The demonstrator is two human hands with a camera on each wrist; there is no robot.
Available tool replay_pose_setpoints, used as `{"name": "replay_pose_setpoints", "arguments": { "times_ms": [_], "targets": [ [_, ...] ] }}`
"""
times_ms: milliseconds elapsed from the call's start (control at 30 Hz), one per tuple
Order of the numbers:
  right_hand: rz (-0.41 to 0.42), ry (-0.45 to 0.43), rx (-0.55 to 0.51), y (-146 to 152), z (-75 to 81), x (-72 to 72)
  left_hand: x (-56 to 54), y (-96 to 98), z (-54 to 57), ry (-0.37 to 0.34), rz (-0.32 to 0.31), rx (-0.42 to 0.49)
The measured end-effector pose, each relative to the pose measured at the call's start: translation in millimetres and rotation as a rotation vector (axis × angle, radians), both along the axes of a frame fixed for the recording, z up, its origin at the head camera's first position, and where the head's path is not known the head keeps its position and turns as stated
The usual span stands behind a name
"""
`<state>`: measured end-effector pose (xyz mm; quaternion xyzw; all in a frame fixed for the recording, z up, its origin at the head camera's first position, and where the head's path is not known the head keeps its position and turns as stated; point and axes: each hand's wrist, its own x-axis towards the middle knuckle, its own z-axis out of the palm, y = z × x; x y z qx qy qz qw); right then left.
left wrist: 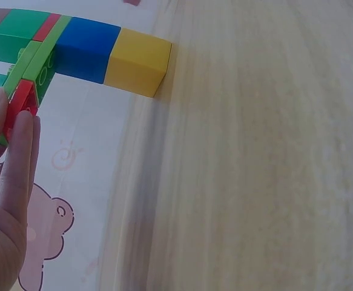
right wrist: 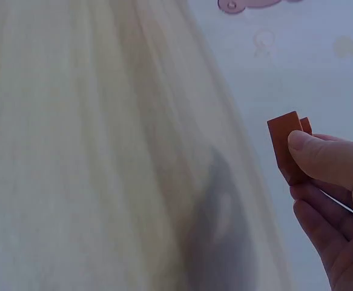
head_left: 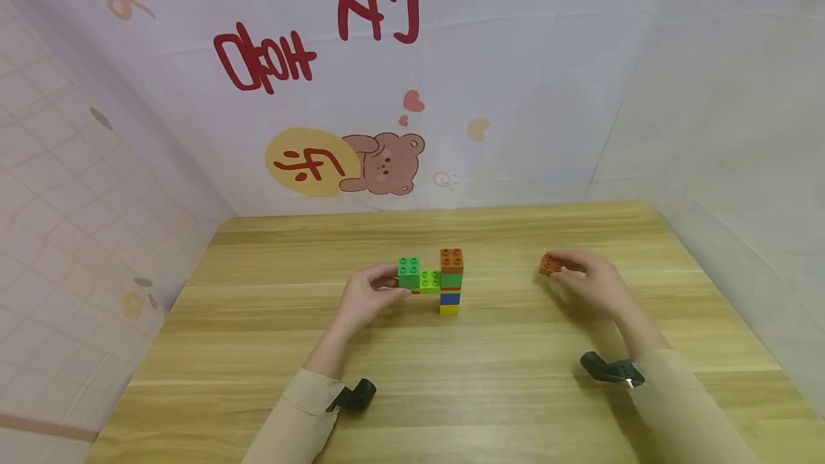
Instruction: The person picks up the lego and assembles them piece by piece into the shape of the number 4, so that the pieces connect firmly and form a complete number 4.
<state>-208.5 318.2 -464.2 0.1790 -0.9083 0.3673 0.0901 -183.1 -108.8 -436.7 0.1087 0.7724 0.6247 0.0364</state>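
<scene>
A toy brick build stands on the table, its column topped by a brown-orange brick (head_left: 452, 261) over green, thin red and lime layers, a blue brick (left wrist: 88, 48) and a yellow brick (left wrist: 138, 60) at the bottom. A lime side arm (head_left: 430, 281) sticks out left from the column. At its end sits a green brick (head_left: 409, 272), with a red piece (left wrist: 20, 104) underneath. My left hand (head_left: 364, 297) pinches this end between thumb and fingers. Off to the right, my right hand (head_left: 596, 285) holds a loose brown-orange brick (right wrist: 285, 148) by its sides, above the table.
The wooden table (head_left: 503, 392) runs back to a white printed cloth (head_left: 548, 92) hanging behind it. More cloth hangs at the left and right sides. Dark wrist cameras sit on both wrists, over beige sleeves (head_left: 690, 407).
</scene>
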Motion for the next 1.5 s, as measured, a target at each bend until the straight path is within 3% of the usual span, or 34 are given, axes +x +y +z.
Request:
{"name": "replay_pose_setpoints", "arguments": {
  "times_ms": [67,567,867,1500],
  "targets": [
    [0.005,0.027,0.01,-7,7.8,-0.6,-4.7,-1.5,-9.2,0.003,0.0,0.007],
    [0.114,0.104,0.043,-61,60.0,-1.4,-4.9,-1.5,-8.0,0.015,-0.001,-0.011],
    [0.169,0.135,0.068,-84,82.1,-0.9,-5.3,-1.9,-8.3,0.018,0.0,-0.015],
    [0.334,0.236,0.014,-136,123.3,2.8,-5.8,-2.2,-8.6,0.013,-0.001,-0.016]
  ]
}}
